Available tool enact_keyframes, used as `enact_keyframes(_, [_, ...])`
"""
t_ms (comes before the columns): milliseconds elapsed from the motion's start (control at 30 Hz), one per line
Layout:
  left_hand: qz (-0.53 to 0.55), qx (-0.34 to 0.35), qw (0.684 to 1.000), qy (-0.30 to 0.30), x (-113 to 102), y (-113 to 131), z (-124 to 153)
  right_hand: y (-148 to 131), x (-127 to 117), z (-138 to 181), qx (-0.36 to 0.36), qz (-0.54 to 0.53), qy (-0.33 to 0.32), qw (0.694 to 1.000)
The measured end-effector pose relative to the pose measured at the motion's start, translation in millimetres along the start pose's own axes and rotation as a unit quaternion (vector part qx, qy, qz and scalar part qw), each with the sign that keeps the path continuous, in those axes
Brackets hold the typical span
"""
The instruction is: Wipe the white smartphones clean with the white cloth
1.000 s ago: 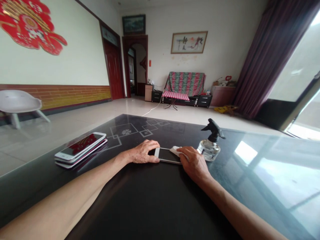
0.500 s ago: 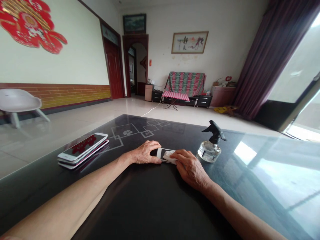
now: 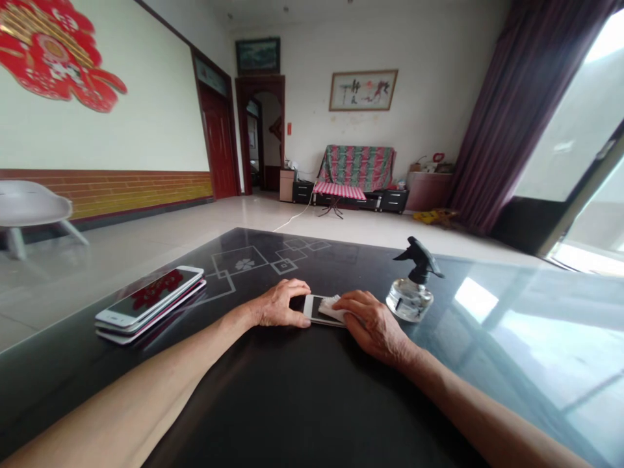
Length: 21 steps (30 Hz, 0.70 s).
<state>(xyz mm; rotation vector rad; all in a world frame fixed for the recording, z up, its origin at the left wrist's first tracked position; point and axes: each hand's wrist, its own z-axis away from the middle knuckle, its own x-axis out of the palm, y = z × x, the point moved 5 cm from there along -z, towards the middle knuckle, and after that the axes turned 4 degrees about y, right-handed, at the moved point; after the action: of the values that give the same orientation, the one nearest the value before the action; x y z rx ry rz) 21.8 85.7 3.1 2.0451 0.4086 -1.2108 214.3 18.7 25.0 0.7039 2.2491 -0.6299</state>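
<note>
A white phone [image 3: 316, 311] lies flat, screen up, on the dark glass worktop [image 3: 292, 390], near the middle and well back from the near edge. The left hand [image 3: 280, 304] is clamped over its left end, pinning it so it cannot slide. The right hand [image 3: 370, 322] presses a small white cloth [image 3: 332, 307] onto the screen with its fingers. A spray bottle [image 3: 412, 286] stands just beside that hand, within reach. A stack of phones [image 3: 149, 302] sits apart, toward the left edge.

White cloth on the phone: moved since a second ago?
Yes. The white cloth under the right hand slid left along the phone, away from the spray bottle, toward the left hand.
</note>
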Motion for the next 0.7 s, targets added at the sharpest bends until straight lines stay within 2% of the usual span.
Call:
enact_keyframes(267, [0.006, -0.024, 0.999, -0.021, -1.6, 1.9, 0.5, 14.3, 15.1, -6.6, 0.076, 0.062, 0.013, 0.995])
enact_keyframes(533, [0.002, -0.030, 0.999, -0.032, -1.0, 2.4, 1.9, 2.3, 16.7, -8.9, 0.035, 0.036, -0.017, 0.999])
enact_keyframes(700, [-0.005, -0.025, 0.999, -0.025, -1.6, 1.3, 2.4, 7.4, 10.7, -5.0, 0.110, 0.103, 0.020, 0.988])
